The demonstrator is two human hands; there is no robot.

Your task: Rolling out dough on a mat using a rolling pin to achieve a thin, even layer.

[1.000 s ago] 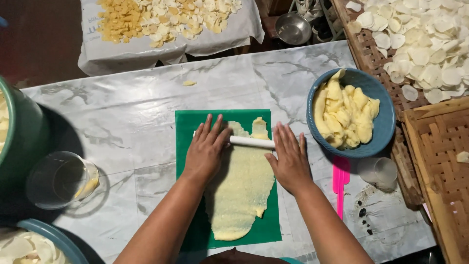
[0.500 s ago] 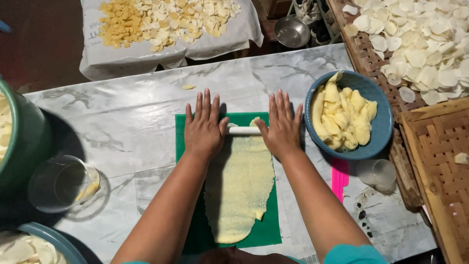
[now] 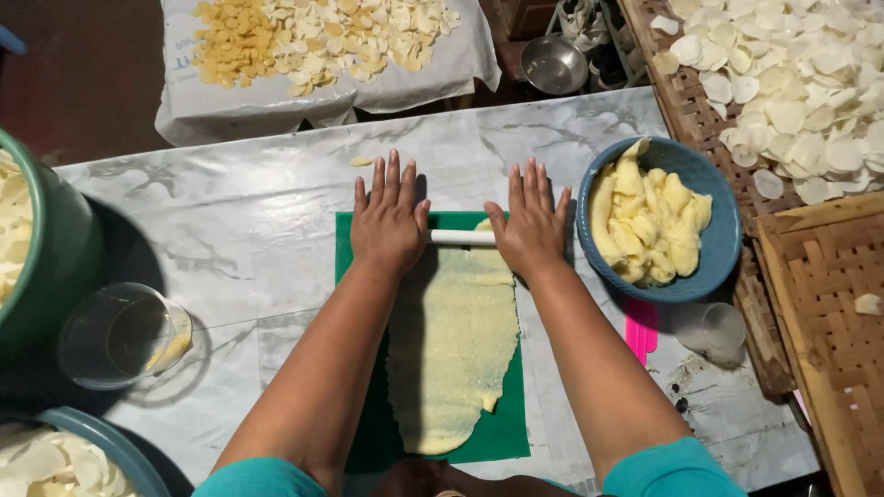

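A long sheet of pale yellow dough (image 3: 453, 345) lies flattened on a green mat (image 3: 506, 433) on the marble-patterned table. A white rolling pin (image 3: 462, 237) rests across the far end of the dough. My left hand (image 3: 389, 219) presses flat on the pin's left end, fingers spread. My right hand (image 3: 529, 224) presses flat on its right end, fingers stretched forward. Only the middle of the pin shows between the palms.
A blue bowl (image 3: 723, 248) of yellow dough pieces stands right of the mat, with a pink tool (image 3: 640, 333) and a small clear cup (image 3: 711, 329) near it. A glass jar (image 3: 120, 334) and green tub (image 3: 46, 267) stand left. Woven trays (image 3: 829, 304) hold white discs at right.
Both hands have pushed the rolling pin away from me, from the middle of the dough to its far end. The dough sheet looks longer and flatter.
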